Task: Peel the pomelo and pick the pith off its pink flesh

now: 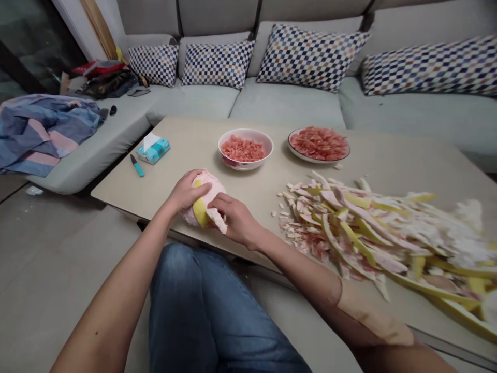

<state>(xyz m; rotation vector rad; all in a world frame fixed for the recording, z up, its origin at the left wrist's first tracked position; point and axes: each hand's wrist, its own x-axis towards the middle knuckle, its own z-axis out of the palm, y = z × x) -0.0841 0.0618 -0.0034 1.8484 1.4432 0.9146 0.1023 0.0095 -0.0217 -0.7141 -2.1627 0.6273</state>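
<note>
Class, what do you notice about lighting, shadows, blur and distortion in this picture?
In the head view, light is soft, with a faint shadow under the bowl; the part-peeled fruit is fairly clear, while the peel heap blurs toward the right edge; the far-right cushion looks stretched sideways.

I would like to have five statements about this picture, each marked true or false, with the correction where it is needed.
1. The left hand holds a pomelo. True.
2. The right hand holds the turquoise-handled knife. False: the knife lies on the table, near the tissue pack.
3. The bowl contains pink fruit flesh. True.
4. The peel strips are inside the bowl. False: they are heaped on the table.
5. A tissue sticks out of its pack. True.
</note>
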